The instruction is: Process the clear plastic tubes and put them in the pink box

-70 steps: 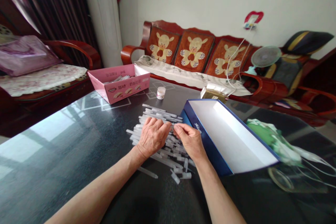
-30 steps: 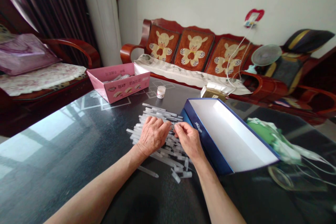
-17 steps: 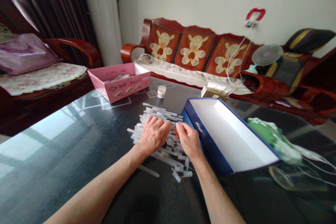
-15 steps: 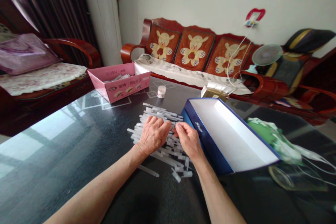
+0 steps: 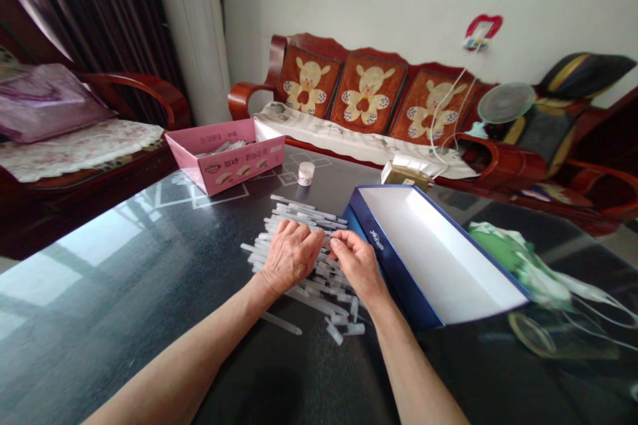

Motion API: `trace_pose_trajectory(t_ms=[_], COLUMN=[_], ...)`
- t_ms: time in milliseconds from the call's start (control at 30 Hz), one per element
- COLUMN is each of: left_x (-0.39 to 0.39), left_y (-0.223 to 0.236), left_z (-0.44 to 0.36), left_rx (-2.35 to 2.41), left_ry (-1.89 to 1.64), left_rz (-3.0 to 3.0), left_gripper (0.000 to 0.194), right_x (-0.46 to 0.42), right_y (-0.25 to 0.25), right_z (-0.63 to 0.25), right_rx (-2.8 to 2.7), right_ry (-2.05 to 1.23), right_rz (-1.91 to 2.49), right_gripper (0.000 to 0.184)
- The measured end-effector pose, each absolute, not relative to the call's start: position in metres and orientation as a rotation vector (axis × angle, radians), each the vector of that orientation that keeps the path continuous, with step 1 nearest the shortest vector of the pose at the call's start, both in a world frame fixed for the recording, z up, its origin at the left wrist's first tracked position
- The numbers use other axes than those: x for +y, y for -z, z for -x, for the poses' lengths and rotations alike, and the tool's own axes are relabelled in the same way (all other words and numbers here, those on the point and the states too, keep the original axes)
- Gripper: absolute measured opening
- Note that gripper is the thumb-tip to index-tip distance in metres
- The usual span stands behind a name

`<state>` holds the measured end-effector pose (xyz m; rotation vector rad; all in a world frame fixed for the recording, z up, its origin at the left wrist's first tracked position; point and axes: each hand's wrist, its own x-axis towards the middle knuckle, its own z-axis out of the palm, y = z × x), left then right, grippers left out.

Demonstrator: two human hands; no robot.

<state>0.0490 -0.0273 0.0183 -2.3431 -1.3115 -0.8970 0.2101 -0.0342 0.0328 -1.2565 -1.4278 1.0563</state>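
Observation:
My left hand [image 5: 292, 255] lies palm down on a loose pile of translucent white plastic sticks [image 5: 319, 284], its fingers curled over them. My right hand [image 5: 356, 264] is just beside it, with thumb and fingertips pinched together on a stick at the top of the pile. The palms hide the pile's middle. An open blue box [image 5: 428, 259] with a white inside stands right next to my right hand. A few loose sticks lie apart at the pile's near edge.
A pink cardboard box [image 5: 224, 172] holding some packets and a small white jar [image 5: 306, 173] stand beyond the pile on the black glass table [image 5: 124, 319]. A tan packet [image 5: 405, 174] lies behind the blue box. A green and white cloth [image 5: 518, 259] lies to the right.
My right hand's fingers have closed in toward the pile's upper part, nearer my left hand. My left hand and the sticks have barely moved.

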Motion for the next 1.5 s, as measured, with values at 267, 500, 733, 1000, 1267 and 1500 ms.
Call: trace_pose_trajectory(t_ms=[267,500,733,1000,1267,1500], left_x=[-0.024,-0.021,-0.022,-0.022,-0.025,-0.025], left_y=[-0.018,-0.014,-0.013,-0.013,-0.020,-0.021], left_z=[-0.046,-0.047,-0.047,-0.049,-0.044,-0.044], left_rx=[-1.356,-1.310,-1.288,-1.254,-1.343,-1.366], left_ry=[0.897,0.908,0.913,0.933,0.950,0.960], left_rz=[2.308,2.341,2.378,2.407,2.270,2.193], left_gripper=[0.027,0.024,0.025,0.026,0.027,0.028], right_x=[-0.019,-0.023,-0.026,-0.028,-0.027,-0.027], right_y=[-0.020,-0.013,-0.021,-0.022,-0.030,-0.029], right_z=[-0.233,-0.228,-0.223,-0.217,-0.229,-0.223], right_rx=[-1.541,-1.913,-1.787,-1.750,-1.607,-1.839], right_ry=[-0.655,-0.321,-0.315,-0.442,-0.483,-0.021], right_rz=[1.320,1.313,1.245,1.172,1.327,1.156], right_gripper=[0.020,0.018,0.018,0.014,0.022,0.026])
